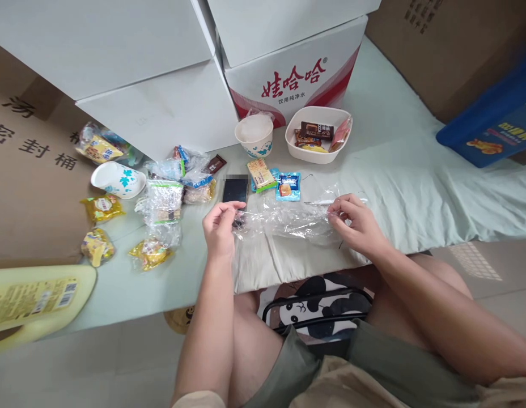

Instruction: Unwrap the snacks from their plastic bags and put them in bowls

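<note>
My left hand (220, 226) and my right hand (356, 224) each pinch one end of a clear plastic bag (288, 220), stretched between them over the pale green cloth (399, 175). A black phone (234, 190) lies just beyond my left hand. Behind the bag lie a yellow snack packet (260, 174) and a blue snack packet (288, 186). A white bowl (318, 154) holding several wrapped snacks stands further back. A paper cup (254, 136) stands left of the bowl.
More wrapped snacks (163, 201) lie scattered at the left with a tipped paper cup (117, 179). White cartons (297, 68) stand at the back, brown cardboard boxes (29, 170) at left and top right. A yellow bottle (33, 300) lies at lower left, a blue box (488, 122) at right.
</note>
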A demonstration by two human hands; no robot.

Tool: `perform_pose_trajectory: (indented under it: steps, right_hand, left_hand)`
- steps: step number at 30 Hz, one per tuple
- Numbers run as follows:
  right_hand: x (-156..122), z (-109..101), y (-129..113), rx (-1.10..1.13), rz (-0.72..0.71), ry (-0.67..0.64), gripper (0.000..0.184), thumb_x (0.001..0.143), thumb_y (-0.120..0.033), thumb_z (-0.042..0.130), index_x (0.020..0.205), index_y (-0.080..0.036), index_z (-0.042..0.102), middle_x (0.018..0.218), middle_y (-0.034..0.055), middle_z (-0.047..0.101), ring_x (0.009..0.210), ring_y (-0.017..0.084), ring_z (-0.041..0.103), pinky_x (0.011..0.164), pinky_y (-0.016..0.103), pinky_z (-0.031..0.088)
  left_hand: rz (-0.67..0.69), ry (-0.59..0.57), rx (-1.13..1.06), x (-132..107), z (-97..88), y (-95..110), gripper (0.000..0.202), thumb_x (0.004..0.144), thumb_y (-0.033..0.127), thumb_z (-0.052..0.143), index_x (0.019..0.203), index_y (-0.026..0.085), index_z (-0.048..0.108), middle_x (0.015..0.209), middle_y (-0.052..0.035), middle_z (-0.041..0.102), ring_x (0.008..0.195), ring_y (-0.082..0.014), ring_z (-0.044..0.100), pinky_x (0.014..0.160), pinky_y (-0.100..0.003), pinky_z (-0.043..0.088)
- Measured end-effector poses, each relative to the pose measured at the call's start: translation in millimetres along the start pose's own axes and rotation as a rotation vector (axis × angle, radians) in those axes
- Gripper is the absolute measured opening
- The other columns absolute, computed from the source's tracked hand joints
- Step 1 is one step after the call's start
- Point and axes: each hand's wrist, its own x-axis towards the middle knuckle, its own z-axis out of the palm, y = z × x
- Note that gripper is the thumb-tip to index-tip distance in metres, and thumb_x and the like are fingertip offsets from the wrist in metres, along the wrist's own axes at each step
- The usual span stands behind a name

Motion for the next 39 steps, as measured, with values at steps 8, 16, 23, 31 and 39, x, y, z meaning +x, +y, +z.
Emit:
perform_pose_trajectory:
  steps: [8, 16, 23, 31, 39]
  right_hand:
    - [0.9, 2.7, 5.2, 0.001, -0.039, 0.031, 0.009, 0.084, -0.024, 0.056, 0.080, -0.021, 0.064, 0.089, 0.0055, 0.056, 0.070, 0.015, 0.053, 0.062, 0.030, 0.050]
    - [0.7, 3.3, 6.2, 0.008, -0.057, 0.055, 0.010, 0.085, -0.023, 0.056, 0.081, -0.021, 0.065, 0.089, 0.0058, 0.056, 0.072, 0.015, 0.056, 0.063, 0.030, 0.051]
    - [1.2, 3.3, 5.9, 0.010, -0.059, 0.062, 0.010, 0.085, -0.024, 0.056, 0.081, -0.020, 0.065, 0.088, 0.0054, 0.056, 0.069, 0.015, 0.055, 0.061, 0.030, 0.051]
    - [0.2, 4.9, 9.3, -0.006, -0.062, 0.074, 0.012, 0.086, -0.026, 0.057, 0.083, -0.021, 0.067, 0.094, 0.0078, 0.054, 0.077, 0.017, 0.055, 0.061, 0.031, 0.052]
    - [-1.4, 4.4, 10.7, -0.069, -0.079, 0.167, 0.012, 0.085, -0.029, 0.060, 0.081, -0.021, 0.067, 0.111, 0.0130, 0.052, 0.102, 0.025, 0.059, 0.064, 0.033, 0.053]
  left_hand:
    - [0.033, 0.097, -0.066, 5.8, 1.9, 1.0, 0.014, 0.073, 0.025, 0.061, 0.062, 0.020, 0.054, 0.054, 0.0025, 0.063, 0.061, -0.0162, 0.067, 0.075, -0.032, 0.057]
    - [0.033, 0.101, 0.019, 4.1, 1.4, 0.3, 0.017, 0.078, 0.022, 0.059, 0.064, 0.020, 0.051, 0.052, 0.0036, 0.057, 0.039, -0.0081, 0.048, 0.040, -0.019, 0.035]
    - [-0.022, 0.108, 0.008, 4.4, 2.9, 0.4, 0.019, 0.080, 0.026, 0.061, 0.067, 0.020, 0.049, 0.051, 0.0038, 0.056, 0.037, -0.0050, 0.036, 0.035, -0.017, 0.022]
    - [-0.009, 0.099, 0.051, 3.9, 1.5, -1.2, 0.020, 0.082, 0.027, 0.062, 0.069, 0.020, 0.049, 0.052, 0.0039, 0.054, 0.040, -0.0059, 0.038, 0.037, -0.017, 0.024]
    - [-0.025, 0.085, 0.056, 4.3, 1.6, -2.0, 0.018, 0.079, 0.024, 0.063, 0.067, 0.020, 0.050, 0.052, 0.0036, 0.053, 0.041, -0.0067, 0.040, 0.038, -0.017, 0.024]
